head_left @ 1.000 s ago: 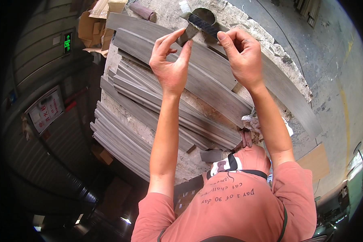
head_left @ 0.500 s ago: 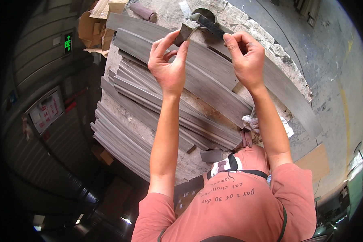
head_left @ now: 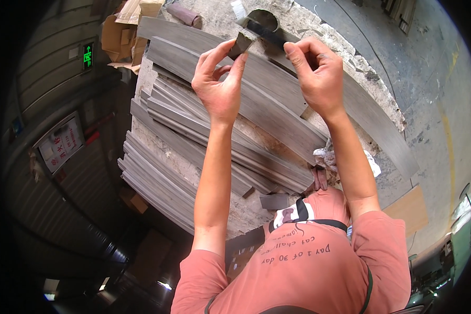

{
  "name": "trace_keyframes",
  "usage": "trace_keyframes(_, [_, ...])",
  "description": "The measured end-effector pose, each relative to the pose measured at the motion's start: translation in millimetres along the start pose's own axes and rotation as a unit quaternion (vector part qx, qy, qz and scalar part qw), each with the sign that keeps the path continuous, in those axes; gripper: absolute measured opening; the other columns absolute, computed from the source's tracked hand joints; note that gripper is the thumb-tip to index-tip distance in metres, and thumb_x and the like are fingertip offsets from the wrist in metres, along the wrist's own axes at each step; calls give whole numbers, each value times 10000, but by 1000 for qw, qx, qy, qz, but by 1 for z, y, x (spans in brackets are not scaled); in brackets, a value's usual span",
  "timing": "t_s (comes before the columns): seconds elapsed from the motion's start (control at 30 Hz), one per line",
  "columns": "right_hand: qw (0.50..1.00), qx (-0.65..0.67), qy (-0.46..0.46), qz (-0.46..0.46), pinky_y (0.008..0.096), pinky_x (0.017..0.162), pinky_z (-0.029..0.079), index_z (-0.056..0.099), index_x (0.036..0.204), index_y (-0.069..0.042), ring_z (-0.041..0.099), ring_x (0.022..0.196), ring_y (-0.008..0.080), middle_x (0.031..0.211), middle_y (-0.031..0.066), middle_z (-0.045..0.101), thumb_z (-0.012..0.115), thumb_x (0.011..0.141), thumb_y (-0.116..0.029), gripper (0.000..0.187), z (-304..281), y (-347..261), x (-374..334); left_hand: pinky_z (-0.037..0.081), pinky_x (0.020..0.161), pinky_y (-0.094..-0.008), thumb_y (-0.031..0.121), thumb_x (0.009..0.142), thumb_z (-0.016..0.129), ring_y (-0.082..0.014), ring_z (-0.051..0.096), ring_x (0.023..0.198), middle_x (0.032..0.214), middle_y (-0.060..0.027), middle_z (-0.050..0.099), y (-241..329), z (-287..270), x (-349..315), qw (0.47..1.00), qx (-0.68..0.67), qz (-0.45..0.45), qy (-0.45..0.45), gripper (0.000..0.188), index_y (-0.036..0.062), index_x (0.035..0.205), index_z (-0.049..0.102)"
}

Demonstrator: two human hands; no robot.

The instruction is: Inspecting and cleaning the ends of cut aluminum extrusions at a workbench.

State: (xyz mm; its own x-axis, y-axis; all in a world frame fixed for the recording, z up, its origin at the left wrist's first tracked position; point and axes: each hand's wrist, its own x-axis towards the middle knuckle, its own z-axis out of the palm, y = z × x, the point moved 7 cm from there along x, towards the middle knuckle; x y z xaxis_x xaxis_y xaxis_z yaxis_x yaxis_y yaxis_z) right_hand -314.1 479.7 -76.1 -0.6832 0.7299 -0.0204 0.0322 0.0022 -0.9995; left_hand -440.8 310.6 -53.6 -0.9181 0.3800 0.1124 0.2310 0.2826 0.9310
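Note:
My left hand [head_left: 218,86] pinches a small grey-brown piece [head_left: 240,44] with a rough pale top edge between thumb and fingers. Opposite it, my right hand [head_left: 319,76] grips the near end of a slim dark stick-like tool [head_left: 268,34] with thumb and bent fingers. The tool's far end lies just above the small piece; whether they touch I cannot tell. Right behind the tool stands a round open container [head_left: 269,17], dark inside. Below both hands, long grey boards [head_left: 277,110] lie across the worktop.
Grey grooved strips [head_left: 157,180] are stacked on the pale, stained worktop [head_left: 240,214]. A brown roll [head_left: 183,15] and a cardboard box [head_left: 118,42] are at the far left. Crumpled white paper [head_left: 325,158] lies by my right forearm. Grey floor [head_left: 424,104] runs along the right.
The dark tool's far end has shifted slightly left and down, and my right hand has moved slightly left. My left hand keeps its pinch, with the small piece tilted a little.

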Motion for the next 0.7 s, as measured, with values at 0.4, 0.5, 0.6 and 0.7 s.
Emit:
trace_keyframes(0.4, [999, -33, -14, -9, 257, 513, 383, 696, 818, -20, 487, 548, 51, 593, -5, 590, 749, 969, -189, 233, -2, -7, -1, 561, 742, -201, 13, 849, 834, -97, 686, 1051, 1105, -5, 693, -2, -2, -1, 1000, -22, -12, 16, 336, 92, 1170, 773])
trace_keyframes(0.5, [998, -57, 6, -11, 260, 512, 385, 696, 817, -20, 491, 546, 50, 593, -3, 597, 746, 969, -184, 229, -8, -3, -1, 568, 748, -209, 8, 850, 831, -104, 686, 1055, 1105, -4, 694, -3, -2, -3, 1000, -2, -24, 14, 331, 89, 1166, 773])
trace_keyframes(0.6, [999, -34, 20, -6, 261, 509, 382, 695, 815, -20, 488, 540, 51, 587, -3, 592, 743, 969, -180, 227, -12, -5, -2, 570, 746, -211, 10, 852, 830, -105, 686, 1052, 1102, -3, 694, -2, 0, -2, 1000, 1, -15, 19, 326, 89, 1164, 773])
trace_keyframes(0.7, [1000, -22, -1, -9, 257, 505, 375, 693, 811, -19, 480, 537, 51, 579, -5, 578, 743, 969, -178, 230, -9, -13, -7, 571, 740, -211, 12, 854, 827, -104, 685, 1047, 1100, -1, 695, -2, -5, -2, 1000, 3, -5, 28, 320, 89, 1161, 774])
